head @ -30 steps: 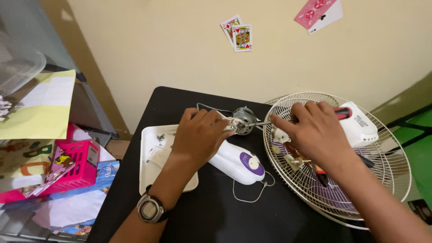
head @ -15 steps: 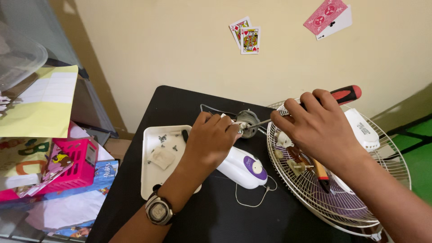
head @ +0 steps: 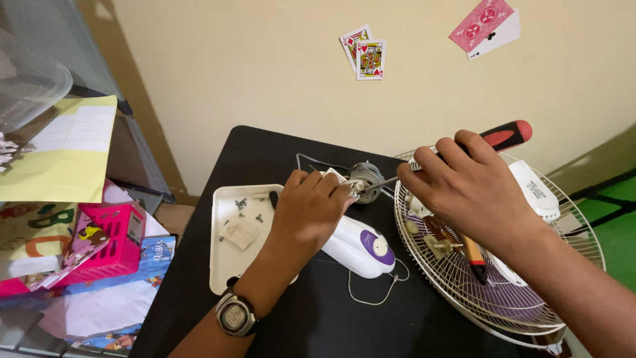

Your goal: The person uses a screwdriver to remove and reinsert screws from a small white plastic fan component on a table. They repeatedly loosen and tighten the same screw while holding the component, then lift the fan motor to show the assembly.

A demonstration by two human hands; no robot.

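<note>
Forearms come up from the bottom edge, and on the left one we see a single grey-and-black digital wristwatch (head: 233, 314). Our left hand (head: 306, 211) lies palm down with fingers curled over the near end of the white plastic fan housing with a purple oval panel and a white knob (head: 358, 246), pressing and steadying it on the black tabletop (head: 265, 149). Our right hand (head: 467, 189) is clenched around one red-and-black-handled screwdriver (head: 507, 134), knuckles up, its metal shaft slanting down and left to the small grey metal motor (head: 366, 178) just beyond the left fingertips. Whether the tip is seated in a screw we cannot tell.

Under the right wrist lies one round white wire fan grille (head: 493, 292), flat — in it a second tool with an orange-and-black handle (head: 474, 255) and a white oval plastic cover (head: 533, 190). Left of the left hand sits one white rectangular plastic tray (head: 222, 265) holding a pale square piece and several small dark screws, too small to count.

Further left, off the table, stands one pink plastic basket (head: 109, 248) among papers. On the cream wall (head: 232, 59) beyond we count two face-up playing cards (head: 363, 56) and a red-backed playing card (head: 482, 20) overlapping another — four in all.
</note>
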